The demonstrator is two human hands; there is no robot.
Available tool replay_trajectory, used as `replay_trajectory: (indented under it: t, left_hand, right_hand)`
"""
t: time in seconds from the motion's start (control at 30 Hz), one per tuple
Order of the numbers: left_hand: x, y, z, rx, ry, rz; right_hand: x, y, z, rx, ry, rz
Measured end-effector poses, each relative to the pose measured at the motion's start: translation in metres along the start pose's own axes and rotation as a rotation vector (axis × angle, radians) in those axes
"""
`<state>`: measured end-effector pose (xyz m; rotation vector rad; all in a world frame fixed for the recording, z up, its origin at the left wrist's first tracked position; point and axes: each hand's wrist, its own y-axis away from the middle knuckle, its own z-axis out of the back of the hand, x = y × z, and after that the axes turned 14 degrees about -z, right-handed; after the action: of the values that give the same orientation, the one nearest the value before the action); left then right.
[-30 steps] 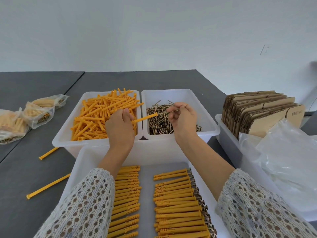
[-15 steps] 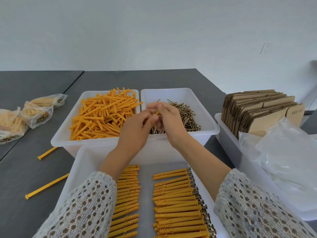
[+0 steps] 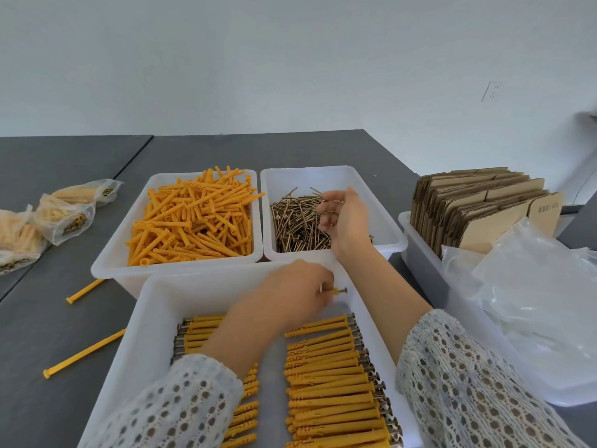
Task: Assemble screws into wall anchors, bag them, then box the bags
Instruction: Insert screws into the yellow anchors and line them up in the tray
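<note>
Left hand (image 3: 290, 295) pinches assembled anchor (image 3: 336, 291); right hand (image 3: 344, 218) over screws (image 3: 297, 221)

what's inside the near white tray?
The near white tray holds two rows of assembled anchors with screw heads showing. The left hand is lowering another one in. The forearm covers part of the left row.

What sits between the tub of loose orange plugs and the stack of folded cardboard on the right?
In the head view, a white bin of screws, with the right hand reaching into it, sits between the orange plugs and cardboard.
</note>
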<state>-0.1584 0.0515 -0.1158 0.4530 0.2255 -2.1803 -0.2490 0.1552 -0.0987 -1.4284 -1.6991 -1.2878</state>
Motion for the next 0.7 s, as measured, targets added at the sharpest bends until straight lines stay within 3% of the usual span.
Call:
replay_trajectory:
  t: [0.07, 0.17, 0.27, 0.5, 0.6, 0.7]
  left_hand:
    - [-0.005, -0.006, -0.016, 0.036, -0.238, 0.039]
    - [-0.019, -0.011, -0.031, 0.120, -0.412, 0.006]
    - [-0.031, -0.015, -0.039, 0.098, -0.475, -0.058]
    - [-0.036, -0.015, -0.039, 0.020, -0.475, -0.003]
    - [-0.034, -0.010, -0.020, -0.152, -0.514, -0.031]
    - [-0.018, -0.005, 0.000, -0.412, -0.523, -0.001]
  right_hand:
    - [-0.001, 0.000, -0.001, 0.012, 0.028, -0.002]
    - [-0.001, 0.000, -0.001, 0.015, 0.061, 0.001]
    - [-0.003, -0.001, -0.001, 0.021, 0.115, 0.032]
    - [-0.006, -0.006, -0.001, 0.002, 0.219, 0.051]
    - [-0.012, -0.009, -0.001, -0.098, 0.449, 0.155]
    - [-0.010, -0.015, 0.003, -0.248, 0.876, 0.316]
